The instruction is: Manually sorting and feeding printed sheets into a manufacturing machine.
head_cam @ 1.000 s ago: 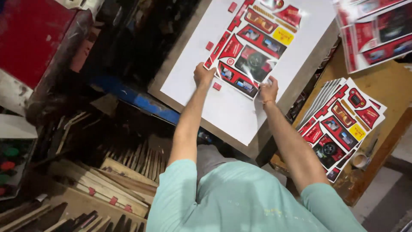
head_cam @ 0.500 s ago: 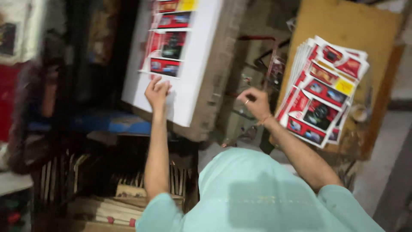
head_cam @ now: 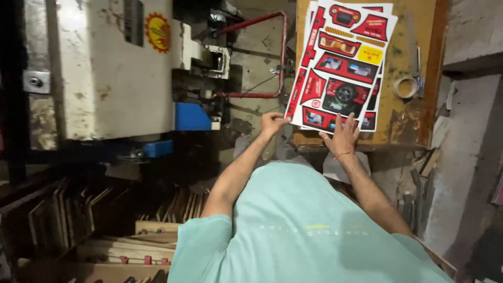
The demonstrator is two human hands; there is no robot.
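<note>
A stack of printed red and white cardboard sheets (head_cam: pixel 343 63) lies on a wooden table (head_cam: pixel 403 47) at the upper right. My left hand (head_cam: pixel 272 123) grips the lower left corner of the stack, fingers curled at its edge. My right hand (head_cam: pixel 341 137) rests flat on the stack's near edge, fingers spread over the top sheet, a thin thread around the wrist. My light green shirt fills the lower middle of the view.
A large grey and white press machine (head_cam: pixel 105 73) with a blue part (head_cam: pixel 191 116) and a red pipe frame (head_cam: pixel 262 57) stands at the left. A roll of tape (head_cam: pixel 406 87) lies on the table. Wooden boards (head_cam: pixel 105 230) are stacked below left.
The view swung right, from the white machine bed to the wooden table. Both hands left the sheet on the bed and moved onto the stack of sheets on the table.
</note>
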